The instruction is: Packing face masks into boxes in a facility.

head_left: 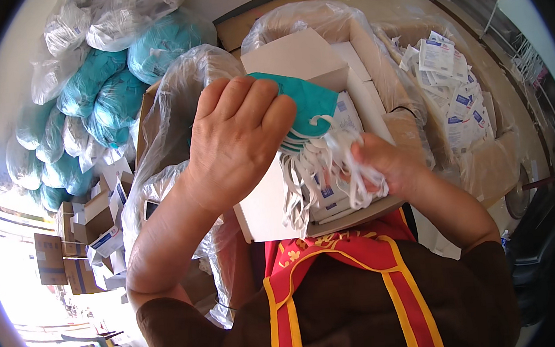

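Masks: teal stack, held up above open white box, in front of the person's chest. Lots of white ear loops hang off the lower edge in a loose bunch, over the box.

L hand: fingers curled tight round the upper-left end of the stack, back of hand to cam. Thumb hidden, so can't tell exact pinch pt.
R hand: in among the loops on the right side, fingers bent, partly blurred. Can't tell if it's pinching loops or just touching.

Handling, my read: v. light, soft, bendy sheets; prob. a bit slippery layer on layer, so the stack could fan out if held loosely. Loops look thin + stretchy, likely to snag/tangle; a hard tug might pull one off. Best hold = flat across the full stack thickness, thumb one side, fingers other, on the fabric body. Avoid hanging it by loops. Firm but no crushing, else creases.

Flat white/blue packets sit in the box, partly hidden behind masks + loops.
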The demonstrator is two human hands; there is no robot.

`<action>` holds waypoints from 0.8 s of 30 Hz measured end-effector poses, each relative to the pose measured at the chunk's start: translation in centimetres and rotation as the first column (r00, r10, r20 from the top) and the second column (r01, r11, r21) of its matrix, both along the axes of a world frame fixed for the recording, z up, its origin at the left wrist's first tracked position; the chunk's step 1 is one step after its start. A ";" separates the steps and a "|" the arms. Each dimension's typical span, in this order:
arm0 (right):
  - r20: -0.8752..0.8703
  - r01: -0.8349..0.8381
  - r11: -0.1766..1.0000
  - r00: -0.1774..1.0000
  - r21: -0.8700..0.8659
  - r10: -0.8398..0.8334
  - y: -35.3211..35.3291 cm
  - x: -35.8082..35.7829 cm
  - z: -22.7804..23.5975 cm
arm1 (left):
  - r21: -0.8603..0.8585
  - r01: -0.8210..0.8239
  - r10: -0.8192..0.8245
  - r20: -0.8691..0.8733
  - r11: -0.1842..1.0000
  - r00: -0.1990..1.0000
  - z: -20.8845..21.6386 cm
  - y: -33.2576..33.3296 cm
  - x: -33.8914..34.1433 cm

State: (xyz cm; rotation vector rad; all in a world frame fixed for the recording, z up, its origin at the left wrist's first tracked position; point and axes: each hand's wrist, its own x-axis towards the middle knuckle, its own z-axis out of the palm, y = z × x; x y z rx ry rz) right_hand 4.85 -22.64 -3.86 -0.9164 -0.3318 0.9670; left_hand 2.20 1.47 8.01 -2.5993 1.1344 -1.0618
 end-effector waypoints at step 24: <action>0.577 -0.318 0.948 0.777 0.017 0.250 -5.4 -7.3 7.5 | -0.170 0.170 -0.239 -0.765 0.971 0.598 -0.8 4.0 -9.8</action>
